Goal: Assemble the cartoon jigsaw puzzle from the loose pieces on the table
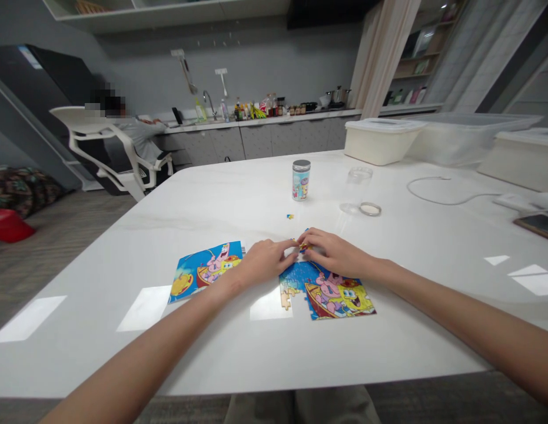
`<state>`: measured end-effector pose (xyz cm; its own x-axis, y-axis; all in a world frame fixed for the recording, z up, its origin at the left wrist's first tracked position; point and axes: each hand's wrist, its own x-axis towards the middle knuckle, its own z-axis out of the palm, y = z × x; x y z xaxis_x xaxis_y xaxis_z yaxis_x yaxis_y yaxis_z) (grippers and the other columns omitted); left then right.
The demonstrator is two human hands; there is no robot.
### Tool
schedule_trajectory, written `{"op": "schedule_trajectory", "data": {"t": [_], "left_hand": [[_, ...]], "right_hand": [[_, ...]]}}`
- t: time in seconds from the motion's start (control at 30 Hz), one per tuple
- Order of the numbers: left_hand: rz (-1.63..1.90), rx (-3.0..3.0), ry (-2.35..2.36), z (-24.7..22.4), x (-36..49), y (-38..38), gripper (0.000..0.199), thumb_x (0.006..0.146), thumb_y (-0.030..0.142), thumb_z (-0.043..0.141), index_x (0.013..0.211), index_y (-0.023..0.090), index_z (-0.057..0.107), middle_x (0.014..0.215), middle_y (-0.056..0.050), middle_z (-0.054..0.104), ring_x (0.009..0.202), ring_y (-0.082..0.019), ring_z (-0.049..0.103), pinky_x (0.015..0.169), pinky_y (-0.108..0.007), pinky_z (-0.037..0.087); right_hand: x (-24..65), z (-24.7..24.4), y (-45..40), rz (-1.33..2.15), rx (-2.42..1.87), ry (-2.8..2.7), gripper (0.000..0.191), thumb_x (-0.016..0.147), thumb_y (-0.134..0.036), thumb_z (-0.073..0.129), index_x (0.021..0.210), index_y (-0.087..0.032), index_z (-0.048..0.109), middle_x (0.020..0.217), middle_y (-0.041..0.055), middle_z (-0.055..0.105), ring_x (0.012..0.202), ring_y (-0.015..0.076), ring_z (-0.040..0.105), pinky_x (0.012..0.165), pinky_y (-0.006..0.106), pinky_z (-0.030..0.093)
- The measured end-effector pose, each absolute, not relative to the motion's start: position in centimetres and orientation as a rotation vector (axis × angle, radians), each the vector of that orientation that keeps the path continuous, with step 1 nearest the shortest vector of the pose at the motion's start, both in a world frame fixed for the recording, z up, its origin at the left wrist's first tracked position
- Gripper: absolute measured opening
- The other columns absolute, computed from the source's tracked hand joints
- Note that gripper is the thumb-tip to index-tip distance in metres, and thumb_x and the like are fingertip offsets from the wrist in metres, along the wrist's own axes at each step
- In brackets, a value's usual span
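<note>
A partly assembled cartoon jigsaw puzzle lies on the white table, with a gap at its lower left. Just above its top edge, my right hand has its fingers bent over a few small loose pieces. My left hand meets it there, index finger reaching to the same pieces; whether either hand grips one is hidden. Left of the puzzle lies a reference picture with the same cartoon, partly behind my left wrist. One loose piece lies farther back.
Behind the puzzle stands a cartoon-printed can. Right of it are a clear plastic container and a ring-shaped lid. Storage boxes, a white cable and a phone occupy the right side. A person sits at the far left.
</note>
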<state>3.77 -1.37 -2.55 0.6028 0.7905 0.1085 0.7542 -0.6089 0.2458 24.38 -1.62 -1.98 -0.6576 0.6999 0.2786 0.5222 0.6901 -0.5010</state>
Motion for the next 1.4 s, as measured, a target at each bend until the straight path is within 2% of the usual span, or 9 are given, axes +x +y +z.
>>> {"op": "schedule_trajectory", "data": {"t": [0.13, 0.23, 0.4, 0.57, 0.7, 0.83, 1.0, 1.2, 1.4], "left_hand": [[0.341, 2.638, 1.303, -2.6, 3.7, -1.4, 0.039, 0.093, 0.039, 0.04, 0.126, 0.024, 0.053, 0.066, -0.001, 0.069, 0.064, -0.017, 0.062, 0.06, -0.028, 0.04], [0.337, 2.628, 1.318, -2.5, 3.8, -1.4, 0.041, 0.093, 0.038, 0.04, 0.13, 0.023, 0.05, 0.066, -0.001, 0.069, 0.064, -0.018, 0.061, 0.06, -0.028, 0.039], [0.256, 2.62, 1.377, -2.2, 3.9, -1.5, 0.043, 0.094, 0.04, 0.036, 0.13, 0.022, 0.052, 0.073, -0.004, 0.07, 0.071, -0.019, 0.063, 0.065, -0.03, 0.042], [0.231, 2.623, 1.39, -2.1, 4.0, -1.5, 0.044, 0.094, 0.04, 0.037, 0.131, 0.022, 0.051, 0.074, -0.004, 0.071, 0.072, -0.019, 0.063, 0.065, -0.029, 0.042], [0.233, 2.649, 1.387, -2.1, 4.0, -1.5, 0.043, 0.093, 0.039, 0.036, 0.129, 0.023, 0.052, 0.072, -0.004, 0.07, 0.069, -0.019, 0.063, 0.063, -0.029, 0.041], [0.225, 2.668, 1.381, -2.1, 4.0, -1.5, 0.04, 0.093, 0.039, 0.036, 0.122, 0.024, 0.058, 0.072, -0.003, 0.07, 0.068, -0.019, 0.063, 0.062, -0.029, 0.041], [0.275, 2.646, 1.345, -2.3, 3.9, -1.4, 0.035, 0.093, 0.038, 0.038, 0.117, 0.025, 0.06, 0.07, -0.002, 0.07, 0.067, -0.019, 0.063, 0.061, -0.029, 0.04], [0.307, 2.591, 1.36, -2.3, 3.8, -1.2, 0.031, 0.092, 0.035, 0.041, 0.115, 0.021, 0.056, 0.061, 0.0, 0.064, 0.061, -0.017, 0.059, 0.06, -0.028, 0.039], [0.335, 2.584, 1.317, -2.1, 3.8, -1.2, 0.03, 0.092, 0.032, 0.042, 0.111, 0.023, 0.062, 0.073, -0.003, 0.068, 0.065, -0.015, 0.059, 0.062, -0.027, 0.04]], "right_hand": [[24.3, -1.8, -1.8, 0.527, -0.923, -2.434, 0.015, 0.088, -0.013, 0.045, 0.095, -0.019, 0.057, 0.108, 0.0081, 0.056, 0.1, 0.0183, 0.056, 0.089, 0.036, 0.046], [24.3, -1.9, -1.7, 0.471, -0.988, -2.363, 0.014, 0.088, -0.015, 0.045, 0.093, -0.019, 0.057, 0.12, 0.0104, 0.055, 0.112, 0.0207, 0.054, 0.097, 0.04, 0.044], [24.5, -2.9, -1.2, 0.459, -1.165, -2.372, 0.02, 0.091, -0.021, 0.043, 0.105, -0.019, 0.057, 0.132, 0.0125, 0.054, 0.123, 0.0257, 0.05, 0.101, 0.049, 0.04], [24.6, -3.1, -1.1, 0.472, -1.111, -2.408, 0.026, 0.092, -0.021, 0.042, 0.116, -0.019, 0.054, 0.126, 0.0107, 0.059, 0.116, 0.024, 0.056, 0.097, 0.045, 0.044], [24.4, -2.4, -1.5, 0.499, -1.025, -2.45, 0.022, 0.092, -0.019, 0.043, 0.109, -0.021, 0.055, 0.117, 0.008, 0.063, 0.105, 0.0213, 0.06, 0.09, 0.042, 0.048], [24.4, -2.1, -1.7, 0.51, -0.975, -2.464, 0.018, 0.092, -0.017, 0.043, 0.102, -0.022, 0.056, 0.119, 0.0077, 0.061, 0.109, 0.0204, 0.058, 0.092, 0.041, 0.047], [24.5, -2.3, -1.5, 0.496, -0.966, -2.461, 0.017, 0.092, -0.017, 0.043, 0.101, -0.021, 0.058, 0.133, 0.009, 0.051, 0.122, 0.0209, 0.049, 0.101, 0.042, 0.042], [24.5, -2.5, -1.4, 0.494, -0.997, -2.424, 0.012, 0.089, -0.017, 0.047, 0.091, -0.019, 0.059, 0.127, 0.0097, 0.053, 0.116, 0.0208, 0.052, 0.1, 0.041, 0.042], [24.6, -2.6, -1.4, 0.502, -0.991, -2.419, 0.014, 0.09, -0.019, 0.047, 0.092, -0.018, 0.06, 0.121, 0.01, 0.054, 0.111, 0.0208, 0.054, 0.097, 0.041, 0.044]]}}
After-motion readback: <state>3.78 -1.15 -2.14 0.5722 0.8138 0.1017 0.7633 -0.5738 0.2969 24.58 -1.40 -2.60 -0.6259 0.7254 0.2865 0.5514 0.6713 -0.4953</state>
